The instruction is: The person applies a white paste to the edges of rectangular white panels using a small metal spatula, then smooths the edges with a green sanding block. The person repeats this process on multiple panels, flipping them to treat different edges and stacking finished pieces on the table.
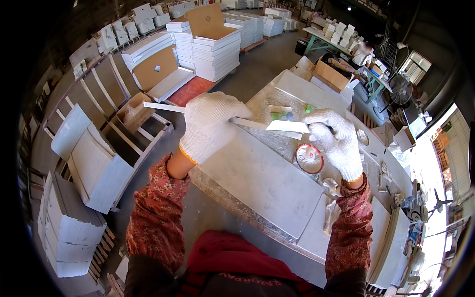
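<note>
Two held things, ends facing: strip left, piece right.
I read the left hand [213, 123] as closed round the strip [250, 123], which sticks out on both sides of the fist, long axis running left to right and dipping slightly rightward. The right hand [339, 141] pinches the piece [288, 127], white and flat, pointing left from its fingers, roughly in line. Near ends meet in view; I cannot tell whether they touch. My judgement: that junction matters most, and the left hand is nearer it. Bowl [309, 158] sits nearer the right hand.
</note>
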The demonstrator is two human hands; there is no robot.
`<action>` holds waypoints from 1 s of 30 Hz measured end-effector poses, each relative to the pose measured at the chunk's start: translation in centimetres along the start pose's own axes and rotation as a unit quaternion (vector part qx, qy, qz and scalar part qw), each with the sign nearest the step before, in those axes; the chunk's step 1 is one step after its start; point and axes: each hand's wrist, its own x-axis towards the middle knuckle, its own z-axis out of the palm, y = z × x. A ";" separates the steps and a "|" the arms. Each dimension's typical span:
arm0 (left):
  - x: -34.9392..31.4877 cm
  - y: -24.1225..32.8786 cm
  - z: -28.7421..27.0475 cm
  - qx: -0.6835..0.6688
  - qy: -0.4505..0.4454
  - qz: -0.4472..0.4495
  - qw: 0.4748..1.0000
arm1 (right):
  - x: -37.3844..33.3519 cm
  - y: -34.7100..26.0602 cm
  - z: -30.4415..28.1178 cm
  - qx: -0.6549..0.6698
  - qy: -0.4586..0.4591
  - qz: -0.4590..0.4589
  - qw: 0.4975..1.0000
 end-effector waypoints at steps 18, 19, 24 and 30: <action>0.9 0.3 -0.2 -0.005 -0.027 -0.057 0.998 | 0.9 -0.7 0.2 -0.090 -0.004 -0.082 0.993; 0.9 0.3 -0.1 -0.004 -0.030 -0.058 0.998 | 0.9 -0.7 0.2 -0.090 0.000 -0.072 0.993; 1.1 0.2 0.4 0.007 -0.029 -0.062 0.998 | 0.3 -0.1 0.4 -0.087 0.046 -0.085 0.991; 2.5 -0.2 0.2 0.043 -0.064 -0.078 0.994 | -5.3 2.0 1.0 -0.109 0.007 -0.043 0.993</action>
